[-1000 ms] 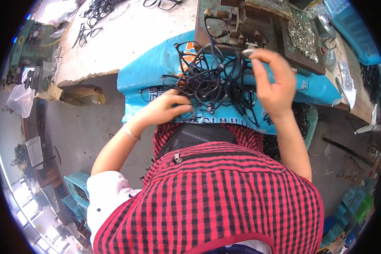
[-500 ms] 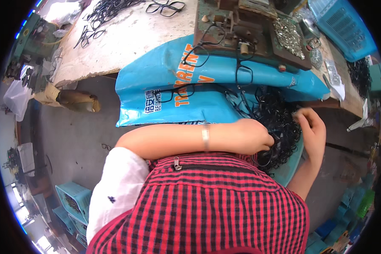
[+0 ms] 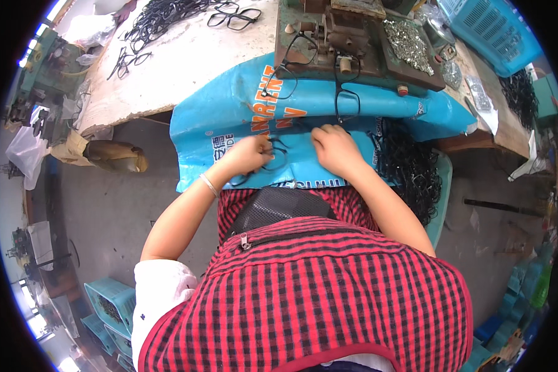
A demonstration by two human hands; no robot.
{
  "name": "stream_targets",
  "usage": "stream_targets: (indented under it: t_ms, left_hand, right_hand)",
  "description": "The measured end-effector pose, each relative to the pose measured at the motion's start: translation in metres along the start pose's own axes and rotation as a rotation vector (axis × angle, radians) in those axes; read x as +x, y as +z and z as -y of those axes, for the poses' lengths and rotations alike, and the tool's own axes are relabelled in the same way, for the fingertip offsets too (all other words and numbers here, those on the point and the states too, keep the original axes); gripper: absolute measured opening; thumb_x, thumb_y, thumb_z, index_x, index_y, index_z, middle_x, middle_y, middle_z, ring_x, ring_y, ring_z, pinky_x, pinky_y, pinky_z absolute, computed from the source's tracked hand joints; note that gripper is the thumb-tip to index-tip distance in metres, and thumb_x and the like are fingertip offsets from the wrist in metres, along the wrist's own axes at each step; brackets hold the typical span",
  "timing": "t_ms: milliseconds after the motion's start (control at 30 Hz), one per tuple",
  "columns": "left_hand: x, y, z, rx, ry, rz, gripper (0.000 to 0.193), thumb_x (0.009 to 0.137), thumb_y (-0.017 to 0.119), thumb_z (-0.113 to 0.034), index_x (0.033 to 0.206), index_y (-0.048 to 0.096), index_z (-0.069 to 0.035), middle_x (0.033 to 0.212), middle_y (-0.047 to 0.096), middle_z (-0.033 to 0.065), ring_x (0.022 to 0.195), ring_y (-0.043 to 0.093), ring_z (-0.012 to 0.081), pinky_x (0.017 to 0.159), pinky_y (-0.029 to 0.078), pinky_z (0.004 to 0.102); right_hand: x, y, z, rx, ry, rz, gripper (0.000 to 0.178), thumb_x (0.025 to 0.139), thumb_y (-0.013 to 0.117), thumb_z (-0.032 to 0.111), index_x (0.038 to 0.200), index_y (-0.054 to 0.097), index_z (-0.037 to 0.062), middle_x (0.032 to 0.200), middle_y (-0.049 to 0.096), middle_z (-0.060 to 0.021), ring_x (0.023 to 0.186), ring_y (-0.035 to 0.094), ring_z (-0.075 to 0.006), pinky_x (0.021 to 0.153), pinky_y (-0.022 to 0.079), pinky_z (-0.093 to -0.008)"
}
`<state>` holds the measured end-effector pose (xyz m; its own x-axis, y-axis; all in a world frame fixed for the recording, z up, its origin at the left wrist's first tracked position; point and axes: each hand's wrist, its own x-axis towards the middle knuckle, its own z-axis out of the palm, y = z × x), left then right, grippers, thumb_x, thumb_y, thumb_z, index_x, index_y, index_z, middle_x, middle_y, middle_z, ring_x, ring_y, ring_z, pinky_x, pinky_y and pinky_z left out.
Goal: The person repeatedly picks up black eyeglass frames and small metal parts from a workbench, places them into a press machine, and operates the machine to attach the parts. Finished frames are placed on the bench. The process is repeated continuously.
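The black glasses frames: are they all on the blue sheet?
No, many black frames lie on the pale tabletop, beyond the blue sheet.

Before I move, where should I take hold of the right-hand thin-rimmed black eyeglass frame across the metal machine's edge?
Likely best at the near lens rim of the thin-rimmed black eyeglass frame, coming from the body side, where the right hand is. That rim sits over the blue plastic sheet; the far one overlaps the tan knob on the metal machine.
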<state>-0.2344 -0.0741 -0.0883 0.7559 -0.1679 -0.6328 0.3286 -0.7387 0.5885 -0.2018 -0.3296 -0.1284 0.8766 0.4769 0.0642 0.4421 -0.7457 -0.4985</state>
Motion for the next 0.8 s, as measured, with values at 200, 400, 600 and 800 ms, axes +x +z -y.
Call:
stream_targets:
  t_ms: [200, 400, 600, 800]
  left_hand:
    - [0.002, 0.055, -0.089, 0.254, 0.601, -0.003, 0.024, 0.089, 0.063, -0.021, 0.109, 0.071, -0.010, 0.093, 0.074, 0.0189, 0.091, 0.071, 0.0394, 0.078, 0.056, 0.0501]
    - [0.023, 0.044, -0.067, 0.698, 0.357, -0.268, 0.028, 0.088, 0.061, -0.014, 0.113, 0.067, -0.004, 0.094, 0.075, 0.0175, 0.090, 0.075, 0.0353, 0.073, 0.059, 0.0473]
    - [0.012, 0.047, -0.054, 0.648, 0.439, -0.262, 0.035, 0.090, 0.066, -0.024, 0.121, 0.069, -0.008, 0.093, 0.074, 0.0205, 0.087, 0.073, 0.0373, 0.076, 0.058, 0.0484]
    - [0.074, 0.067, -0.070, 0.633, 0.358, -0.576, 0.031, 0.094, 0.065, -0.035, 0.108, 0.074, -0.009, 0.077, 0.073, 0.0167, 0.074, 0.073, 0.0375, 0.066, 0.058, 0.0456]
  right_hand:
    - [-0.112, -0.065, -0.056, 0.175, 0.370, 0.057, 0.016, 0.090, 0.057, 0.015, 0.093, 0.067, 0.0032, 0.090, 0.070, -0.0228, 0.088, 0.067, -0.0439, 0.078, 0.054, -0.0538]
    - [-0.141, -0.096, -0.058, 0.019, 0.504, -0.191, 0.015, 0.089, 0.066, 0.020, 0.090, 0.074, 0.0078, 0.087, 0.072, -0.0173, 0.086, 0.070, -0.0380, 0.073, 0.054, -0.0488]
    - [-0.013, -0.021, -0.038, -0.020, -0.068, -0.270, 0.011, 0.085, 0.066, 0.014, 0.088, 0.074, 0.0073, 0.102, 0.073, -0.0109, 0.099, 0.066, -0.0330, 0.083, 0.051, -0.0475]
    - [-0.046, -0.029, -0.068, -0.156, -0.009, -0.392, 0.006, 0.085, 0.060, 0.010, 0.089, 0.063, 0.0056, 0.094, 0.066, -0.0113, 0.096, 0.065, -0.0354, 0.078, 0.051, -0.0496]
